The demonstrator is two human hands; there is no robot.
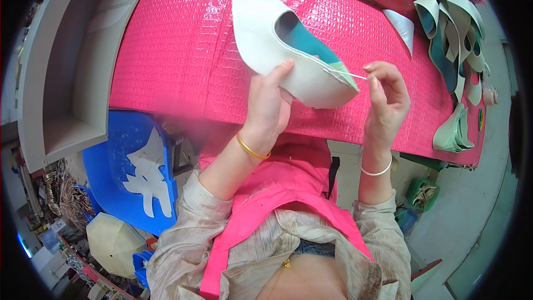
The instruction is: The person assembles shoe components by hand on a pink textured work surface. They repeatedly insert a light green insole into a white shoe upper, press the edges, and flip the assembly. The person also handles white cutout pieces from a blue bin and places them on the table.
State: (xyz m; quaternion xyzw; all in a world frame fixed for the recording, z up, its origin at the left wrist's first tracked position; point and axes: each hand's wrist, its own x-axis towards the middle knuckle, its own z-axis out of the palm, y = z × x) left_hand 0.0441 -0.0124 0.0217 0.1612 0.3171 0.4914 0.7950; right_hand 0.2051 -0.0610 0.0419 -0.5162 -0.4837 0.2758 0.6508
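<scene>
From my head camera, my left hand (270, 100) grips a smooth, off-white pointed shoe upper (277, 44) with teal lining, held just above the quilted glossy pink table cover (177, 50). My right hand (387, 97) pinches a thin pale strip (347, 73) at the upper's heel edge. Curved off-white and teal pieces (452, 16) pile at far right.

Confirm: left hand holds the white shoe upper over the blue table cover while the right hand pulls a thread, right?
Not quite. In the head view the table cover is pink, not blue. The left hand holds the white shoe upper and the right hand pulls the thread.
</scene>
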